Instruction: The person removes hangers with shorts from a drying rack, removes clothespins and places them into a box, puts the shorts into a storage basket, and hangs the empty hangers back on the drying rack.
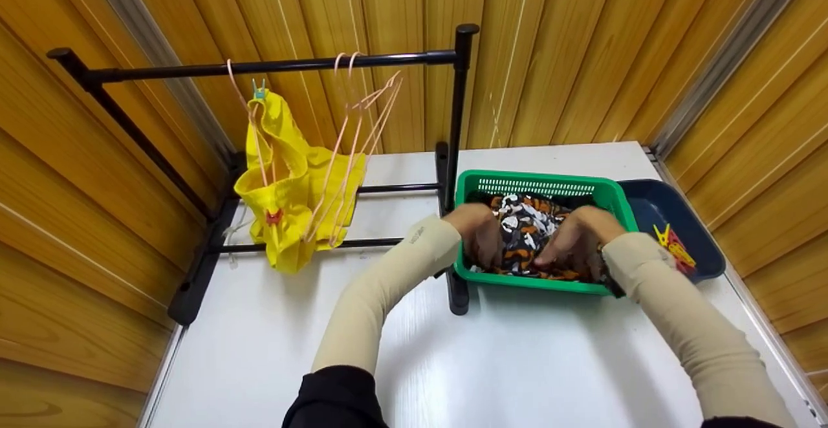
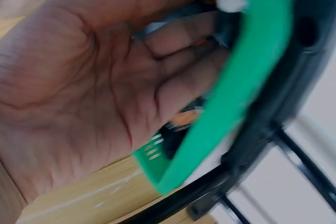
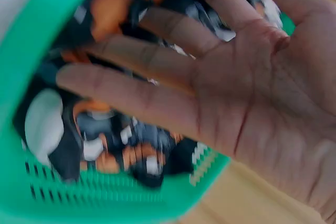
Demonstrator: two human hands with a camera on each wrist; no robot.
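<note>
A patterned cloth [image 1: 517, 247] in black, orange and white lies bunched inside a green basket [image 1: 543, 285]. My left hand [image 1: 484, 231] reaches down into the basket's left side; in the left wrist view its fingers [image 2: 178, 77] extend into the cloth, and the tips are hidden by cloth and rim. Over the right side, my right hand [image 1: 576, 234] touches the same cloth. The right wrist view shows that hand's fingers [image 3: 142, 95] straight and spread across the fabric, palm visible.
Left of the basket stands a black rack [image 1: 278, 66]. A yellow garment [image 1: 284, 176] hangs there, with a teal clip [image 1: 259, 89] and a red clip [image 1: 274, 216], beside pink hangers [image 1: 352, 130]. A dark blue tray [image 1: 647, 198] holds red and yellow clips [image 1: 676, 250].
</note>
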